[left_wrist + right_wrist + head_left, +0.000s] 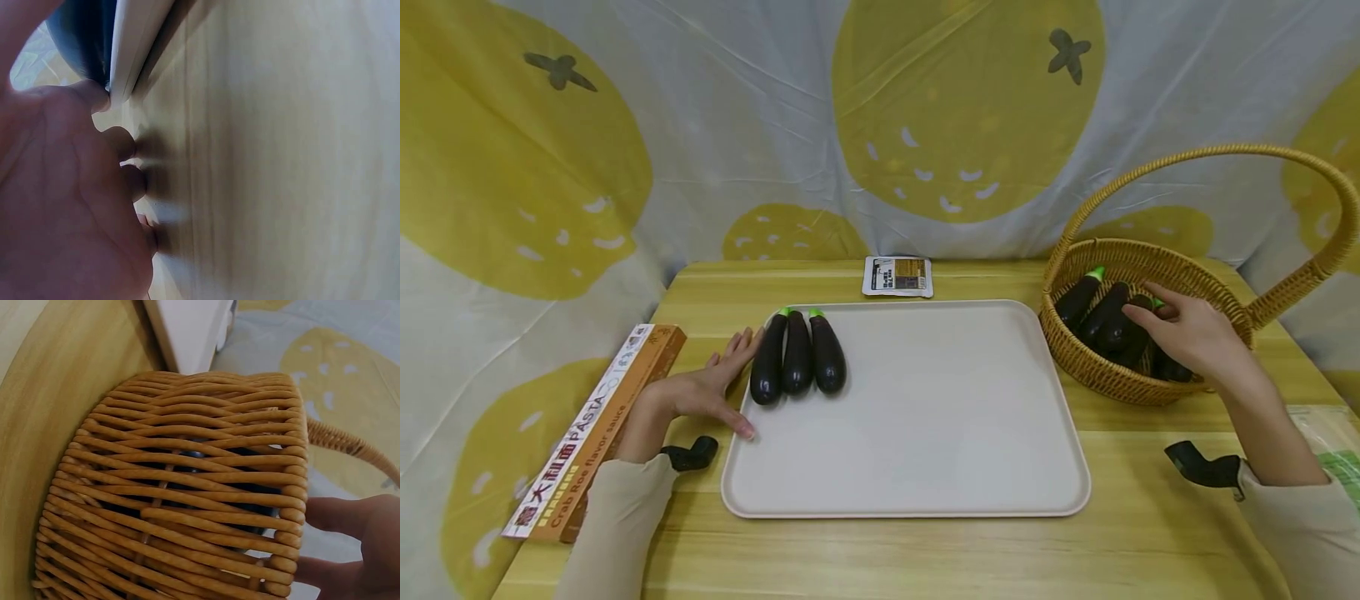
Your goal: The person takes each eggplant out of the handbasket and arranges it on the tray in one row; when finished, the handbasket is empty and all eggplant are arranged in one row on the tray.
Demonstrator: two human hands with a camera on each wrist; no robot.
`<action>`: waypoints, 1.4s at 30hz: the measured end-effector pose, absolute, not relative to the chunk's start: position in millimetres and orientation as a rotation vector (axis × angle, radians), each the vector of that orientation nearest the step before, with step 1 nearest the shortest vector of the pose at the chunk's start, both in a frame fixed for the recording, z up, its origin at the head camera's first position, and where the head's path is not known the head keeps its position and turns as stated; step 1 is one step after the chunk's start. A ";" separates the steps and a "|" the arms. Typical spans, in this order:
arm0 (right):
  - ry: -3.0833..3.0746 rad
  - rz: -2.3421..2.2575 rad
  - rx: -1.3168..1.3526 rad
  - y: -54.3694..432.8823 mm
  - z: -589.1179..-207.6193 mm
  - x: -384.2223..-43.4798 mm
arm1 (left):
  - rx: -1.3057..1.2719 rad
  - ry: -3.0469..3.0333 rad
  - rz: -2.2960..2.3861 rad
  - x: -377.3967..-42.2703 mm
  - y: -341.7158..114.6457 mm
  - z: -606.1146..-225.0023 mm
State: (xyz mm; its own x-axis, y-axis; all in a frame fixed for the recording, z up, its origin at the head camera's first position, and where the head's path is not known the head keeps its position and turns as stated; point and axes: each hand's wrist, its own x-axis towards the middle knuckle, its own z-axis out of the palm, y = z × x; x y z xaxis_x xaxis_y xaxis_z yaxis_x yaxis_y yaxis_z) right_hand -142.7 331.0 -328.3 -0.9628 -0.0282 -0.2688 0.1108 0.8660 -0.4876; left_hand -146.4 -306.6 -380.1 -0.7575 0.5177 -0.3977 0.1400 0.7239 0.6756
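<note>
My left hand [711, 392] rests with spread fingers at the left rim of the white tray [925, 417]. Its thumb lies over the rim, while other fingertips touch the wooden table [262, 162] in the left wrist view. Three dark eggplants with green caps, one of them the leftmost eggplant [767, 367], lie side by side on the tray's left end. At the right, my right hand [1198, 333] reaches into a wicker basket [1097, 375] holding several eggplants [1105, 315]. Thumb and index finger stand apart around an eggplant's green cap; basket weave hides the fingertips in the right wrist view.
A long pasta box [591, 425] lies left of the tray, beside my left forearm. Behind the tray is a small flat packet [897, 277]. The basket's tall handle [1210, 152] arches above my right hand. A clear plastic packet [1330, 442] lies at the right edge.
</note>
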 end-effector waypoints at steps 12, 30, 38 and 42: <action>2.719 -0.741 0.100 329.0 -332.9 -143.8 | 0.489 2.337 0.867 -146.9 -307.7 -381.1; 2.654 -0.712 0.131 322.2 -335.6 -149.8 | 0.506 2.320 0.899 -146.4 -308.2 -381.9; 2.675 -0.709 0.120 317.9 -339.4 -151.6 | 0.497 2.324 0.891 -146.3 -307.4 -381.1; 2.677 -0.743 0.119 316.2 -340.1 -150.6 | 0.493 2.320 0.895 -146.2 -307.5 -381.1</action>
State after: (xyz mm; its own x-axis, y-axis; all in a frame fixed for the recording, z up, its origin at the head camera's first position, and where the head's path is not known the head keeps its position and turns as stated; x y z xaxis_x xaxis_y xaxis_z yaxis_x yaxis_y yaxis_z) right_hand -150.6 316.2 -340.1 -0.9322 -0.0143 -0.3618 0.1743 0.8581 -0.4829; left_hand -146.2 -307.5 -381.1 -0.7528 0.5253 -0.3966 0.1228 0.7040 0.6995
